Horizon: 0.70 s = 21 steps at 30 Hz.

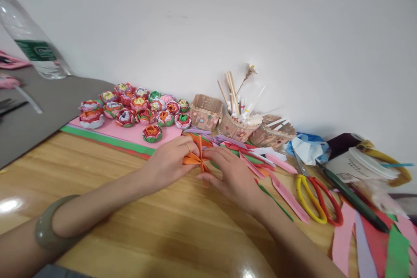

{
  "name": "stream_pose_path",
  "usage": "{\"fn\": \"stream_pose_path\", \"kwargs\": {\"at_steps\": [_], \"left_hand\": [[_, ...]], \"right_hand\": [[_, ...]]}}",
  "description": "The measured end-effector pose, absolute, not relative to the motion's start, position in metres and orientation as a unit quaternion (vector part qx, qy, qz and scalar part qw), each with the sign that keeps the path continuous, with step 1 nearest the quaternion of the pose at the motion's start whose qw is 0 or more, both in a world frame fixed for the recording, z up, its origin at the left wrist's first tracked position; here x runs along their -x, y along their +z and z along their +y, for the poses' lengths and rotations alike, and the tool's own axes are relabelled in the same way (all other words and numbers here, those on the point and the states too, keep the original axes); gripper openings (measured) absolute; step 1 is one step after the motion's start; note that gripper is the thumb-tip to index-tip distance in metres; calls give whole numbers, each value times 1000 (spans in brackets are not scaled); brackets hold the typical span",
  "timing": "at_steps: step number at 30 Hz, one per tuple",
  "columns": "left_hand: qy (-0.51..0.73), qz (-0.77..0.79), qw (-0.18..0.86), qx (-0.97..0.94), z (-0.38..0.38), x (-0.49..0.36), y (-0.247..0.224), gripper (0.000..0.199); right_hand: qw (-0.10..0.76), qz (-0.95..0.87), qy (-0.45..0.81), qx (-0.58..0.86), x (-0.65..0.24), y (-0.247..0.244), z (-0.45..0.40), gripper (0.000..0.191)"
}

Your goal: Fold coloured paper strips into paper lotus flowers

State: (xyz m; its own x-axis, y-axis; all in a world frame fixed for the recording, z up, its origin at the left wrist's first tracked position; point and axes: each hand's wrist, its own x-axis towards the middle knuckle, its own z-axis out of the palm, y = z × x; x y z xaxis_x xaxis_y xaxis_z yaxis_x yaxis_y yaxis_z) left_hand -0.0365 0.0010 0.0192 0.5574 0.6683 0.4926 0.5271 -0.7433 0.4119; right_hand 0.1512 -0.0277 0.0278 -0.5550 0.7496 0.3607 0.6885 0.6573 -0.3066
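Observation:
Between my two hands, just above the wooden table, is an orange folded paper piece point(202, 161) with several strips meeting at its middle. My left hand point(169, 160), with a ring on one finger, is closed on its left side. From the right, my right hand point(230, 173) pinches the same paper between thumb and fingers. The fingertips partly hide its shape. Behind my left hand, several folded paper flowers point(152, 133) in mixed colours sit on a stack of pink and green paper sheets point(107, 135).
Folded paper strips point(289, 197) lie right of my hands, near red-and-yellow scissors point(317, 197) and a dark green pen-like tool point(353, 197). Small decorated baskets point(206, 110) stand along the wall. A lidded white tub point(360, 165) is at right, a plastic bottle point(35, 47) at far left.

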Motion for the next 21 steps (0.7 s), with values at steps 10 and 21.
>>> {"fn": "stream_pose_path", "kwargs": {"at_steps": [10, 21], "left_hand": [[335, 346, 325, -814, 4, 35, 25, 6], [367, 311, 227, -847, 5, 38, 14, 13]], "right_hand": [[203, -826, 288, 441, -154, 48, -28, 16], [98, -865, -84, 484, -145, 36, -37, 12]]}}
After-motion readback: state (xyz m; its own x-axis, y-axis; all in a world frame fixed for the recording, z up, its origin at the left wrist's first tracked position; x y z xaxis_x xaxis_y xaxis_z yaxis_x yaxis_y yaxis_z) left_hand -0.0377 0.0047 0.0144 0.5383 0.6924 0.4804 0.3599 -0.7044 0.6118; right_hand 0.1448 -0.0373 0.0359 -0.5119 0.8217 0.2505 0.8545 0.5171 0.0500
